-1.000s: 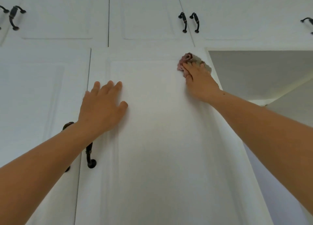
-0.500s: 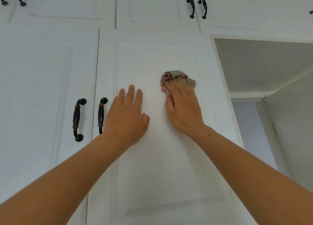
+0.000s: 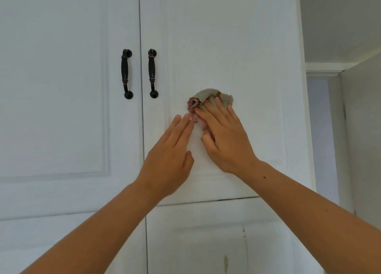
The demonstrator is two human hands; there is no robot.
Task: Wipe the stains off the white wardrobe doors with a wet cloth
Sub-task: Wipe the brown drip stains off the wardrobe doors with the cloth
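The soft-looking, light cloth (image 3: 208, 97) is bunched on the door (image 3: 237, 46) near its left edge, pressed under the right hand (image 3: 224, 137) with straight fingers (image 3: 208, 113), best pushed from on top, while the left hand (image 3: 171, 156) lies flat, empty.

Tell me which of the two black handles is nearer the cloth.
The right-hand handle, on the door under the cloth; the left-hand handle sits across the gap on the neighbouring door.
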